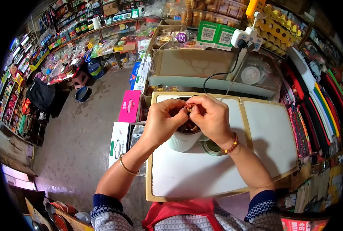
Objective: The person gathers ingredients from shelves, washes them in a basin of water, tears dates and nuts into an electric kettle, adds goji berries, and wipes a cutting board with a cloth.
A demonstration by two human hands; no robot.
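The left hand (162, 117) and the right hand (214, 120) met above a white tub (181, 143). The fingers of both hands were pinched tight on a small red-brown piece (189, 108). It was too small and too well covered to tell just what it was. The piece was right over the top of the tub, and more brown bits (189, 127) lay down inside. Maybe it was held there so that any crumbs would fall into the tub and not make a mess. Using the tips of both hands was likely a good way to get a firm hold on such a little thing.

The tub stood on the white tabletop (190, 177), nearer to its far left corner than to its near edge. That looked like an easy spot for both arms to reach. A round green lid (213, 148) lay just right of the tub, partly under the right wrist, perhaps put there to be close by. Past the left edge of the tabletop was a pink box (129, 106). Past the far edge, a white plug strip (247, 40) sat up high beside two green cards (216, 35).
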